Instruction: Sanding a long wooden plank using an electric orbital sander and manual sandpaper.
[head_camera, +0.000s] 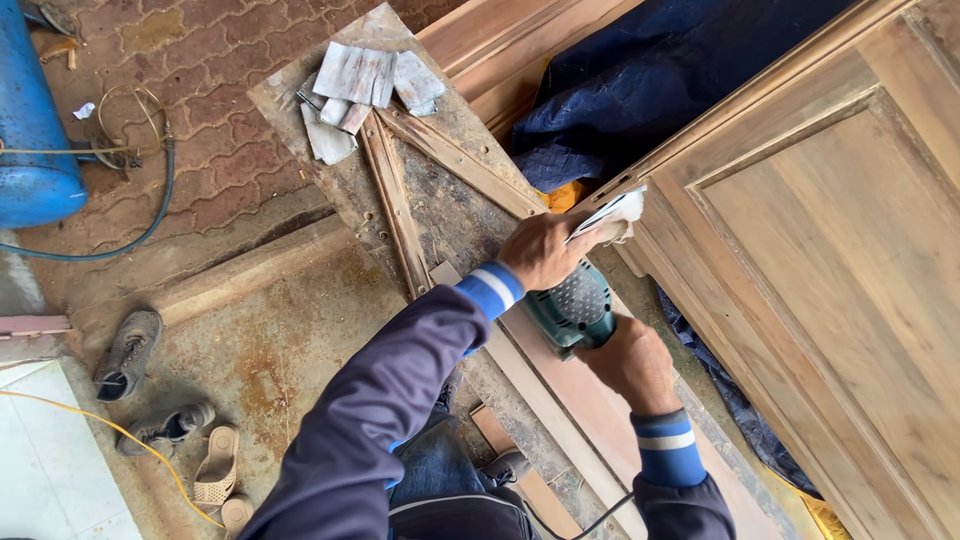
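Note:
My left hand (545, 250) is closed on a folded sheet of grey sandpaper (615, 213), held against the edge of a large wooden panelled door (820, 240). Just below it, my right hand (632, 362) grips a green electric sander (572, 308), whose black cable trails down towards my body. Both arms wear dark blue sleeves with blue and white cuffs.
A worn wooden board (420, 180) carries several loose sandpaper sheets (365, 85). A dark blue tarp (660, 70) lies behind the door. A blue tank (30, 120) and hose stand at the left. Shoes (128, 352) and sandals (215, 467) rest on the rusty floor.

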